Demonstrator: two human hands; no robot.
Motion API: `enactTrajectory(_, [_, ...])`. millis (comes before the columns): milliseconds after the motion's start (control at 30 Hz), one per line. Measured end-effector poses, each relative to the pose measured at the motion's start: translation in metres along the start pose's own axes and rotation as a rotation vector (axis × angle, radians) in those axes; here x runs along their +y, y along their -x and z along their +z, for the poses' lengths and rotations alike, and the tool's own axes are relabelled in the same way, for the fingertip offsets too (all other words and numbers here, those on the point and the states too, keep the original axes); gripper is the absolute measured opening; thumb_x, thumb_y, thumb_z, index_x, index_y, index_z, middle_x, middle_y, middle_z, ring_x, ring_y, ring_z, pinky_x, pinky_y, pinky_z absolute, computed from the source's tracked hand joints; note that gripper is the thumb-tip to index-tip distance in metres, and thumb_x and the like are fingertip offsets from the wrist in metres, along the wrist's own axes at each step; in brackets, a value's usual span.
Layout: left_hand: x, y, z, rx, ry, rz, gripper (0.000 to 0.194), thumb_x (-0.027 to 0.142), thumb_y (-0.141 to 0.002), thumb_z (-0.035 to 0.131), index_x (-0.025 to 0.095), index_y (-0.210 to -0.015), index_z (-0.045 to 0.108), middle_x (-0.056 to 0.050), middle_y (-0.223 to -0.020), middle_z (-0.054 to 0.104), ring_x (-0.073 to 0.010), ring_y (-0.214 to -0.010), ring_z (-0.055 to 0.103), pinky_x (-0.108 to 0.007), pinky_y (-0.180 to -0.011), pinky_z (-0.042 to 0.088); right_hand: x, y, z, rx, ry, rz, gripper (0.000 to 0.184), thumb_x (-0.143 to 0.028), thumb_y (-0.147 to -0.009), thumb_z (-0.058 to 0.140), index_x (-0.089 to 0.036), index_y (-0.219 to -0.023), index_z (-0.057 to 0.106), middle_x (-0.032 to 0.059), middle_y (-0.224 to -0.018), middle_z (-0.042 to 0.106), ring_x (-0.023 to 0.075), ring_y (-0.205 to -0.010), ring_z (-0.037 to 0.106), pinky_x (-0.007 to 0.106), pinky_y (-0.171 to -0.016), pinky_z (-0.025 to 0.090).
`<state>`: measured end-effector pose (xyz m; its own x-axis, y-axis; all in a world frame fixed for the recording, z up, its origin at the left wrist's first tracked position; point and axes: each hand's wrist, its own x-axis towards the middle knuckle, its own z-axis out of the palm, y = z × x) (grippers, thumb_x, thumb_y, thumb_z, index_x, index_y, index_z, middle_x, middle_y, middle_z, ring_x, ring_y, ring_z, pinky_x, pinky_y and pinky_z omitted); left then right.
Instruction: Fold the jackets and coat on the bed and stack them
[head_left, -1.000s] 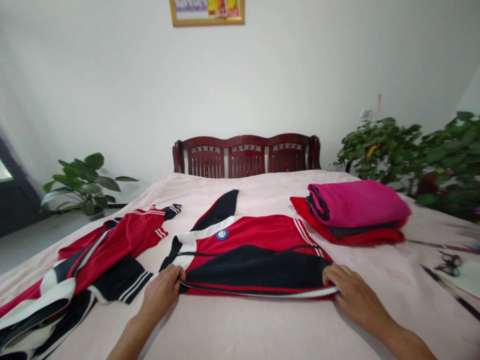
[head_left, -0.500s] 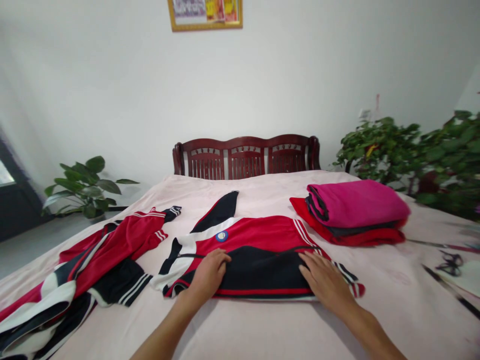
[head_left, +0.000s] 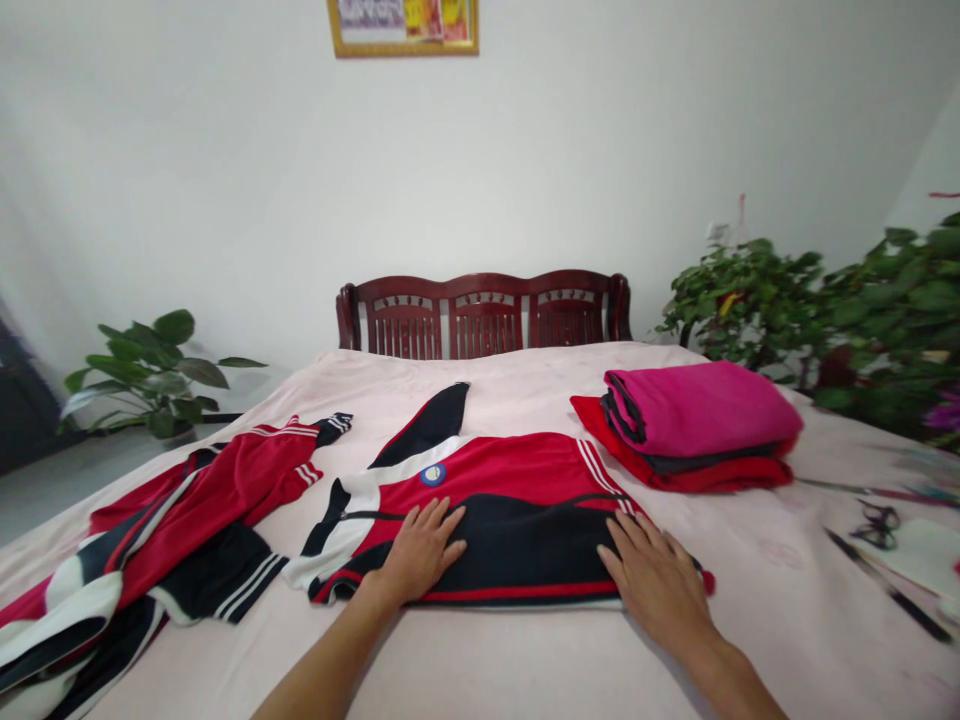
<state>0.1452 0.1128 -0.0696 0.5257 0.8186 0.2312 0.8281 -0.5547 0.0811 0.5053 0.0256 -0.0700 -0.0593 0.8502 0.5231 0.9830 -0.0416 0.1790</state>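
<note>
A red, black and white sports jacket (head_left: 517, 490) lies folded on the pink bed sheet (head_left: 525, 660) in front of me. My left hand (head_left: 418, 552) rests flat on its left part, fingers stretched out. On the jacket's right edge lies my right hand (head_left: 657, 583), also flat and open, covering the cuff there. Neither hand holds anything. A dark sleeve (head_left: 427, 425) of the jacket sticks out toward the headboard.
A second red, black and white garment (head_left: 150, 540) lies crumpled at the left. A stack of folded pink and red clothes (head_left: 694, 420) sits at the right. Scissors (head_left: 874, 520) and pens lie far right. Potted plants (head_left: 817, 300) flank the bed; a wooden headboard (head_left: 484, 312) stands behind.
Both hands let go of the jacket's front hem, moved inward onto the folded cloth and now lie flat on it. The jacket has been folded over once.
</note>
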Motion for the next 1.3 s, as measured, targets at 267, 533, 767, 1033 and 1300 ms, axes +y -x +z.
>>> enactTrajectory(267, [-0.036,0.041,-0.018,-0.004,-0.25,-0.166,0.052,0.047,-0.099,0.041,0.031,-0.148,0.045,-0.011,-0.154,0.045,-0.0326,-0.143,0.038,-0.058,-0.114,0.03,0.003,0.001,0.008,-0.006,-0.016,0.142,0.044,-0.037,-0.098,0.039,-0.02,-0.129,0.064,0.0061,-0.14,0.06,0.0299,-0.126,0.054,0.046,-0.102,0.042])
enactTrajectory(533, [-0.052,0.057,-0.017,-0.015,-0.286,-0.21,0.05,0.038,-0.1,0.039,0.031,-0.149,0.043,-0.009,-0.157,0.041,-0.0322,-0.145,0.035,-0.055,-0.112,0.034,0.005,0.0,0.01,-0.018,-0.061,0.173,0.042,-0.035,-0.097,0.04,-0.022,-0.129,0.065,0.0034,-0.141,0.06,0.027,-0.127,0.054,0.042,-0.103,0.042])
enactTrajectory(767, [-0.056,0.058,-0.015,-0.001,-0.276,-0.202,0.049,0.036,-0.1,0.038,0.03,-0.149,0.043,-0.009,-0.156,0.043,-0.0309,-0.145,0.036,-0.052,-0.112,0.036,0.006,-0.002,0.01,-0.041,-0.095,0.198,0.042,-0.033,-0.096,0.04,-0.022,-0.13,0.064,0.0023,-0.14,0.06,0.0259,-0.126,0.054,0.042,-0.104,0.042])
enactTrajectory(1033, [-0.054,0.057,-0.015,0.025,-0.25,-0.238,0.049,0.039,-0.101,0.038,0.03,-0.148,0.045,-0.008,-0.155,0.044,-0.0298,-0.144,0.038,-0.051,-0.113,0.036,0.006,-0.002,0.009,-0.015,-0.116,0.208,0.041,-0.031,-0.095,0.042,-0.022,-0.127,0.065,0.0043,-0.138,0.062,0.0257,-0.124,0.056,0.042,-0.103,0.043])
enactTrajectory(1300, [-0.055,0.056,-0.014,0.059,-0.196,-0.259,0.049,0.043,-0.1,0.039,0.031,-0.146,0.048,-0.008,-0.154,0.046,-0.0292,-0.143,0.04,-0.05,-0.113,0.036,0.008,-0.004,0.01,-0.015,-0.138,0.208,0.041,-0.03,-0.094,0.04,-0.023,-0.126,0.066,0.0042,-0.136,0.063,0.0247,-0.122,0.058,0.042,-0.101,0.045])
